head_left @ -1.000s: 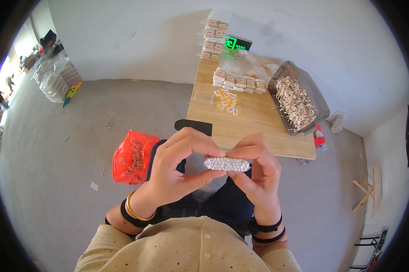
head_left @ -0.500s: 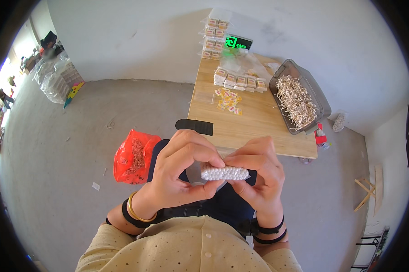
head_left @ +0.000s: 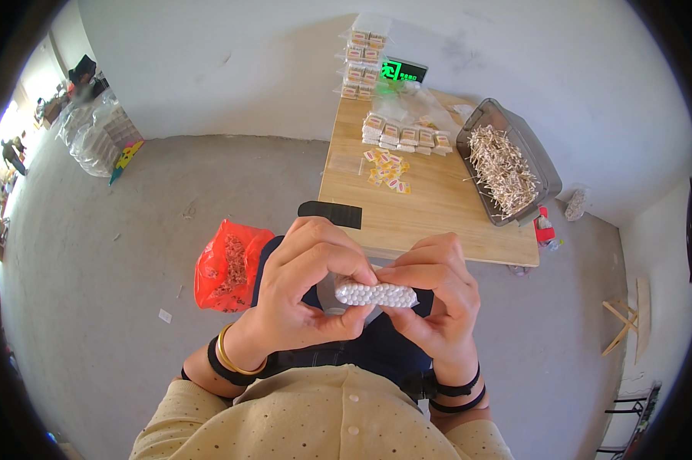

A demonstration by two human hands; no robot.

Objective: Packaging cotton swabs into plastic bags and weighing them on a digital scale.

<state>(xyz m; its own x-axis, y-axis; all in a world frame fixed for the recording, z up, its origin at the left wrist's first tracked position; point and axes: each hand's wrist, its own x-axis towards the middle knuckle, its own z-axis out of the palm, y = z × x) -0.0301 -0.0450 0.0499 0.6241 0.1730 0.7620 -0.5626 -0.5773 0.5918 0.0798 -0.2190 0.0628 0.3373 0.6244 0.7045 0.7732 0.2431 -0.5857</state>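
In front of my chest I hold a small clear pack of cotton swabs (head_left: 377, 296), its rows of white tips turned up toward me. My left hand (head_left: 304, 287) pinches the pack's left half between thumb and fingers. The thumb and fingers of my right hand (head_left: 442, 291) close on its right part. Beyond my hands, yellow and white paper cards (head_left: 387, 170) lie scattered on the wooden table (head_left: 438, 218). Behind the cards stands a row of filled swab packs (head_left: 407, 138). A grey plastic bin (head_left: 547, 180) on the right holds loose swabs (head_left: 503, 172).
Stacked packs (head_left: 361, 65) rise at the table's back left, beside a lit green sign (head_left: 402, 71). A black flat piece (head_left: 329, 215) juts from the near left edge. On the floor sits a red plastic bag (head_left: 227, 268); wrapped goods (head_left: 93, 142) stand farther left.
Both hands keep their hold on the swab pack, which has shifted slightly left and tilted a little. The things on the table stay as they were.
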